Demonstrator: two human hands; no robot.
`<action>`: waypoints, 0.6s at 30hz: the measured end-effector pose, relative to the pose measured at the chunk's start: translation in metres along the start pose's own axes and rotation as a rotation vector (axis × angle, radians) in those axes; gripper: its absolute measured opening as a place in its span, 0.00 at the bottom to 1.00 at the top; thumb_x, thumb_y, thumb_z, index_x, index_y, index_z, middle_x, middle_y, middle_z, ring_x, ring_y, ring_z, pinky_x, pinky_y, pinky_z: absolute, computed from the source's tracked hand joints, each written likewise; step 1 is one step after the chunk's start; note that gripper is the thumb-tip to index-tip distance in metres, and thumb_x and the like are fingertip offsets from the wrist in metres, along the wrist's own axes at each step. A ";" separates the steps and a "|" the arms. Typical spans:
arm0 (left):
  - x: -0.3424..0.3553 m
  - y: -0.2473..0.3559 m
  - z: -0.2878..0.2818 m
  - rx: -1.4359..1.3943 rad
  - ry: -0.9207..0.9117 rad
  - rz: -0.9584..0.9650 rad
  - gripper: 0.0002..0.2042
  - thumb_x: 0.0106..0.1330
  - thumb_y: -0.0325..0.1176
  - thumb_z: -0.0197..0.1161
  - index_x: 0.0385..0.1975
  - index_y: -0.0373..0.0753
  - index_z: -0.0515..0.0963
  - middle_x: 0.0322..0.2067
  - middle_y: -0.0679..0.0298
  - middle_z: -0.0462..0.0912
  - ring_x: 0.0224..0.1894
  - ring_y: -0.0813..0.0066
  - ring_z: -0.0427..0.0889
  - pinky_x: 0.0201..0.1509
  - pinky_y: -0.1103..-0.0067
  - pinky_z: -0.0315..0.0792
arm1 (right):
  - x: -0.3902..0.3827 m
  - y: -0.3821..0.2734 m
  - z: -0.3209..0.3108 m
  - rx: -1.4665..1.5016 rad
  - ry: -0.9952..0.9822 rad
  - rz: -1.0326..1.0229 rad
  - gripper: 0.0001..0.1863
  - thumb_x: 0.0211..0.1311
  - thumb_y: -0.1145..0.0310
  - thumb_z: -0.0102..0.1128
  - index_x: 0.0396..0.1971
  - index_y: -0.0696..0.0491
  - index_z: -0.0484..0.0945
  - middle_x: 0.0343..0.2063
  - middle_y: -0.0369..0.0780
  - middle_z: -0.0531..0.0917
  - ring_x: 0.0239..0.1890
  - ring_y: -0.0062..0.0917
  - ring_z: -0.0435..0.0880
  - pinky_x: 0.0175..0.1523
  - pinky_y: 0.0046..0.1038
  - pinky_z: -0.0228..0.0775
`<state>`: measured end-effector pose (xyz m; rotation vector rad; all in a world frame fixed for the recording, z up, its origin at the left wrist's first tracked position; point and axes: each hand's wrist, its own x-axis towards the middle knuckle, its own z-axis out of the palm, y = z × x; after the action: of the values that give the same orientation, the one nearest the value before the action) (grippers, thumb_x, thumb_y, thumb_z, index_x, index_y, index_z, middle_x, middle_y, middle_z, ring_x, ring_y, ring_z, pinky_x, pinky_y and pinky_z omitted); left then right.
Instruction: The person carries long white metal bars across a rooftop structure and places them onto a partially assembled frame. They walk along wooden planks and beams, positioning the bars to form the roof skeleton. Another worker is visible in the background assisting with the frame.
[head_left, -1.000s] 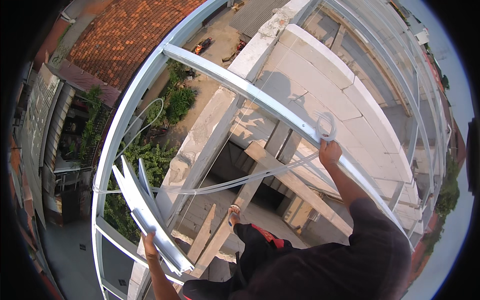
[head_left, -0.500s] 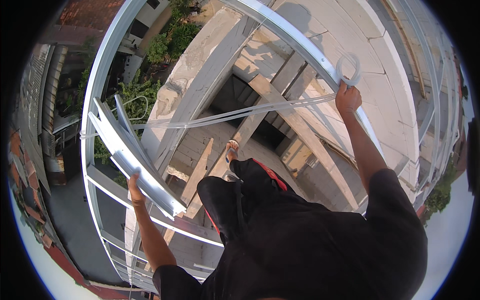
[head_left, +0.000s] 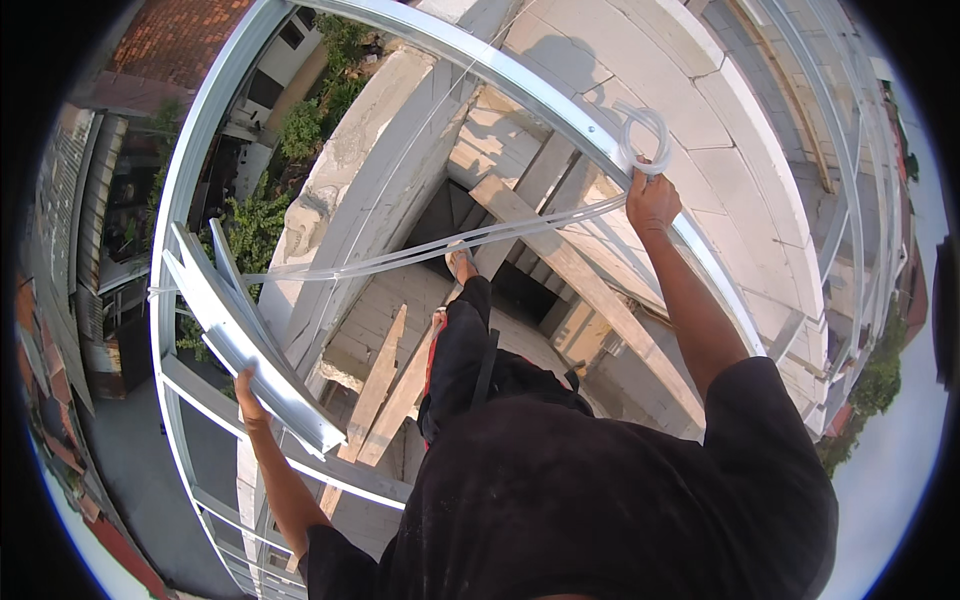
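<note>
My left hand [head_left: 250, 397] grips the lower edge of a short bundle of silvery metal channels [head_left: 255, 345], thumb on top and the other fingers hidden beneath. The bundle lies across the left side of the metal frame. My right hand [head_left: 652, 200] is closed around a clear plastic hose [head_left: 430, 252], beside the frame's curved-looking far rail [head_left: 520, 75]. A coil of the hose [head_left: 645, 138] sticks up above that fist. From there two hose strands run left across the opening, behind the channels, to the frame's left rail [head_left: 165, 240].
Wooden planks [head_left: 590, 290] cross the opening below me, and my feet [head_left: 460, 262] are on or near them. Pale block walls [head_left: 690, 130] stand at the right. Beyond the left rail the ground drops away to plants [head_left: 260, 215] and tiled roofs [head_left: 170, 45].
My feet and legs have stepped farther forward along the planks. Both hands keep their holds, and the frame, channels and hose have shifted slightly left in view.
</note>
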<state>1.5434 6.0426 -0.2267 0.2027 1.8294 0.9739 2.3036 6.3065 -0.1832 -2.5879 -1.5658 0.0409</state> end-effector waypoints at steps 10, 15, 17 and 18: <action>-0.007 0.009 0.009 -0.007 0.074 -0.010 0.26 0.57 0.50 0.63 0.52 0.40 0.79 0.43 0.64 0.78 0.48 0.65 0.78 0.52 0.67 0.72 | -0.010 0.008 -0.003 0.214 0.062 -0.093 0.20 0.70 0.48 0.56 0.38 0.49 0.87 0.30 0.49 0.86 0.33 0.49 0.85 0.39 0.47 0.75; -0.011 0.015 0.016 -0.042 0.027 -0.081 0.25 0.57 0.50 0.63 0.52 0.42 0.79 0.43 0.65 0.78 0.48 0.65 0.77 0.54 0.68 0.71 | -0.012 0.004 -0.011 0.248 0.101 -0.160 0.15 0.69 0.52 0.57 0.36 0.48 0.85 0.28 0.46 0.84 0.31 0.47 0.83 0.37 0.45 0.74; -0.012 0.009 0.017 -0.041 0.099 -0.030 0.27 0.56 0.50 0.63 0.53 0.43 0.78 0.44 0.65 0.77 0.50 0.63 0.76 0.55 0.66 0.69 | -0.010 -0.003 -0.018 0.255 0.093 -0.163 0.15 0.68 0.52 0.57 0.35 0.48 0.84 0.27 0.45 0.84 0.30 0.46 0.83 0.38 0.44 0.74; -0.023 0.014 0.042 -0.044 0.125 -0.026 0.27 0.55 0.51 0.62 0.53 0.43 0.78 0.45 0.64 0.76 0.50 0.62 0.76 0.55 0.65 0.69 | -0.011 -0.001 -0.021 0.246 0.077 -0.147 0.16 0.69 0.52 0.57 0.35 0.49 0.83 0.28 0.45 0.84 0.30 0.46 0.83 0.38 0.44 0.74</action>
<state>1.5856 6.0613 -0.2076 0.0925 1.9177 1.0267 2.2997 6.2953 -0.1631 -2.2574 -1.6075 0.1117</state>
